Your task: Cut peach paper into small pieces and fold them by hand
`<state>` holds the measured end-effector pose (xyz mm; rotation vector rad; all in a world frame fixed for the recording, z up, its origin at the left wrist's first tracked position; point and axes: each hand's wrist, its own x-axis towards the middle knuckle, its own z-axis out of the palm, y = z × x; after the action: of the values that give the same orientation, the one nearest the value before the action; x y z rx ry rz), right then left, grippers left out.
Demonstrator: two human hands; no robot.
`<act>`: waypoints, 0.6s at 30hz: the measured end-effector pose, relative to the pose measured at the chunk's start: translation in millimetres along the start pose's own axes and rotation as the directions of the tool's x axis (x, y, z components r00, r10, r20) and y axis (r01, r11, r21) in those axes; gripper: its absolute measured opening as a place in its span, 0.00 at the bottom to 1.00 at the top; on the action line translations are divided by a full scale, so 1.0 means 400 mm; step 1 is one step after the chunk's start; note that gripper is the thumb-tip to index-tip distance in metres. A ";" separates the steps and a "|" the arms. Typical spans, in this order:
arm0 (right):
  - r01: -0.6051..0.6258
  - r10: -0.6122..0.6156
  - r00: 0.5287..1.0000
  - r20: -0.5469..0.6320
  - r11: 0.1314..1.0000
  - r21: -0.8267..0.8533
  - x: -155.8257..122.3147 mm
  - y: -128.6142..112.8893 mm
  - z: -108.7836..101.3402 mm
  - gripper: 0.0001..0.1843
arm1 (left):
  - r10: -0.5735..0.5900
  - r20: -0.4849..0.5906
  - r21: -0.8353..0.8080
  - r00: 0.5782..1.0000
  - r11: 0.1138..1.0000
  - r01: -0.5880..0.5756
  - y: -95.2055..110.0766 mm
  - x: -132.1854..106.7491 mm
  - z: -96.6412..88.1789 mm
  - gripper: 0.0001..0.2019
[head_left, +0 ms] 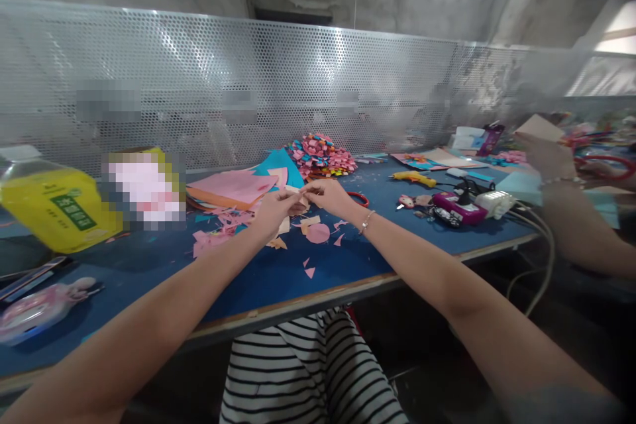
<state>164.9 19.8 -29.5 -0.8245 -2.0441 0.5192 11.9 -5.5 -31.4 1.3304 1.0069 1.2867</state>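
Note:
Over the middle of the blue table, my left hand (271, 212) and my right hand (330, 197) meet with fingertips pinched. Between them is a small cream piece of paper (298, 205), partly hidden by the fingers. A pink paper circle (318, 233) lies just below, among cream and pink offcuts. To the left of my left hand are pink paper scraps (211, 240) and a stack of pink and orange sheets (231, 189). Beside my right hand shows the red handle of scissors (360, 199), mostly covered by the hand.
Behind my hands sits a heap of colourful paper pieces (322, 156). A yellow-labelled bottle (54, 202) stands left. On the right lie a yellow glue gun (413, 177), a purple device (460, 207) and a power strip (494, 202). A co-worker's hand (544, 156) holds paper at far right.

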 end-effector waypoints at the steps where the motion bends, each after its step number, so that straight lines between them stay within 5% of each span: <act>1: 0.013 -0.013 1.000 0.005 1.000 -0.009 0.000 0.002 -0.001 0.11 | 0.007 -0.003 0.019 1.000 1.000 -0.007 -0.001 0.001 0.000 0.12; 18: 0.041 -0.040 0.999 0.017 0.996 -0.077 0.003 0.017 0.002 0.10 | 0.036 0.017 0.120 0.999 0.992 -0.038 -0.009 0.011 -0.007 0.16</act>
<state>166.1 25.5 -33.7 -0.8251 -2.1023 0.4276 9.9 -0.2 -34.4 1.4547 1.0680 1.2585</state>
